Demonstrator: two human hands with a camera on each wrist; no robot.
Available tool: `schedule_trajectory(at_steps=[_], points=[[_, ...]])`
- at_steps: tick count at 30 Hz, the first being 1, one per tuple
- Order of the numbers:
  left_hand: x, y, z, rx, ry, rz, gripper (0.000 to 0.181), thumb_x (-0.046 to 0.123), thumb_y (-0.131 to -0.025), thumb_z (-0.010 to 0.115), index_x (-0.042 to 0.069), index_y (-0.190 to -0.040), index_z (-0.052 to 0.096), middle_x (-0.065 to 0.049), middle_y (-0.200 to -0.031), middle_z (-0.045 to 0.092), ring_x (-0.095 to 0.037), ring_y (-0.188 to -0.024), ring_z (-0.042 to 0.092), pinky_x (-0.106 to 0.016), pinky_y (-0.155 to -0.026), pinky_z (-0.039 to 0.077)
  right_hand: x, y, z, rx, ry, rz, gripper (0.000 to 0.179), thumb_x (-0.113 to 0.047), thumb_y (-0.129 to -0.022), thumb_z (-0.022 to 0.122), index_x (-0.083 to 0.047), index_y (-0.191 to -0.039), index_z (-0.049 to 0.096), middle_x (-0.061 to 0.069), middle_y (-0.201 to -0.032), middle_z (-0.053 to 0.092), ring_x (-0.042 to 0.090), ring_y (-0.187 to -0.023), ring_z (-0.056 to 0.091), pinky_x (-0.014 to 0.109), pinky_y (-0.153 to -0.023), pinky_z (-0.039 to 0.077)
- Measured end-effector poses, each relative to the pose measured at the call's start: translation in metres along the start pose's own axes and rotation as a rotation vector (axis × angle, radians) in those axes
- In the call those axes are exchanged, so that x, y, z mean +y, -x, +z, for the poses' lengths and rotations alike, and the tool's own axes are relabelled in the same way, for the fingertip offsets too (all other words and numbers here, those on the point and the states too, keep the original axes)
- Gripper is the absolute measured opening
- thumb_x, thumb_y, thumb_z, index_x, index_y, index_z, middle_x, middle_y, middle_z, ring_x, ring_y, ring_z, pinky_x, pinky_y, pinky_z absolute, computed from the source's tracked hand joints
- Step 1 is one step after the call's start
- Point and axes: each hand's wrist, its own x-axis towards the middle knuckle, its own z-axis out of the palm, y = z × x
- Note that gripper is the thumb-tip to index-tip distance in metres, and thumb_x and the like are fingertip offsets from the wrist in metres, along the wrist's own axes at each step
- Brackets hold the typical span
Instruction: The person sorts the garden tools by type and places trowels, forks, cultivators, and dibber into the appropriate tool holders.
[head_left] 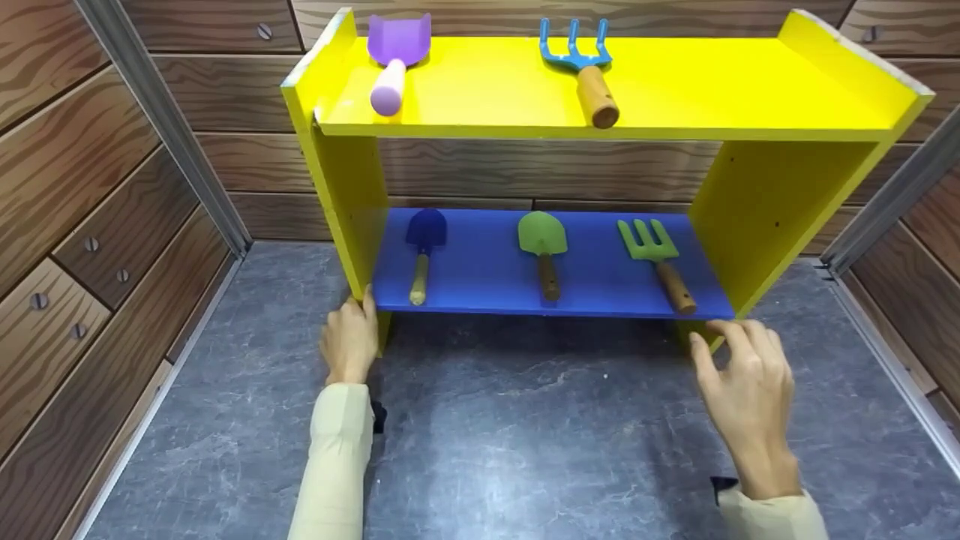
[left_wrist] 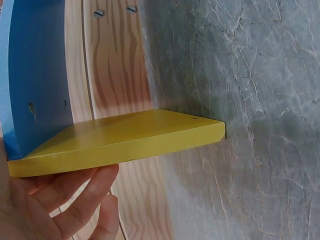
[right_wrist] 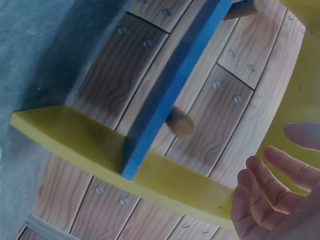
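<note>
A yellow shelf unit (head_left: 750,90) with a blue lower board (head_left: 487,255) stands in front of me. My left hand (head_left: 351,337) grips the lower left side panel, also seen in the left wrist view as a yellow panel (left_wrist: 140,140) with fingers (left_wrist: 95,195) along its outer face; the thumb is mostly hidden there. Near the lower right panel, my right hand (head_left: 750,375) is loosely curved and holds nothing. The right wrist view shows its fingers (right_wrist: 270,195) close to the yellow panel (right_wrist: 185,187); whether they touch it I cannot tell.
On top lie a purple scoop (head_left: 399,45) and a blue hand fork (head_left: 589,75). The blue board bears a dark blue trowel (head_left: 427,229), a green trowel (head_left: 543,234) and a green hand fork (head_left: 654,244). Wood-patterned walls (head_left: 82,315) surround the grey marbled floor (head_left: 510,450).
</note>
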Motion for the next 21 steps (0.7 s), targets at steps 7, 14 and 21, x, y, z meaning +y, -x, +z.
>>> schedule_trajectory(at_steps=[7, 14, 21], points=[[0.0, 0.001, 0.0, -0.008, -0.005, -0.005, 0.055, 0.042, -0.109, 0.04, -0.003, -0.087, 0.063, -0.033, -0.091, 0.068, -0.055, -0.081, 0.066, -0.063, -0.069, 0.047, 0.014, 0.014, -0.001, -0.049, 0.053, -0.02, 0.017, 0.001, -0.081, 0.079, 0.009, -0.094, 0.07, 0.023, -0.089, 0.064, 0.042, -0.08, 0.057, 0.054, -0.068, 0.043], [0.0, 0.001, 0.0, -0.01, -0.001, -0.003, 0.054, 0.042, -0.11, 0.04, -0.002, -0.087, 0.063, -0.031, -0.088, 0.068, -0.053, -0.08, 0.066, -0.062, -0.07, 0.047, 0.025, 0.025, -0.007, -0.072, 0.091, 0.029, 0.018, 0.002, -0.081, 0.08, 0.008, -0.095, 0.071, 0.024, -0.09, 0.065, 0.044, -0.082, 0.058, 0.057, -0.069, 0.045], [0.0, 0.0, 0.0, -0.01, -0.003, -0.001, 0.055, 0.042, -0.109, 0.04, -0.002, -0.086, 0.063, -0.031, -0.087, 0.068, -0.054, -0.079, 0.066, -0.062, -0.069, 0.047, 0.035, 0.036, -0.009, -0.079, 0.114, 0.047, 0.018, 0.002, -0.08, 0.08, 0.009, -0.093, 0.07, 0.026, -0.09, 0.065, 0.047, -0.082, 0.059, 0.058, -0.069, 0.044]])
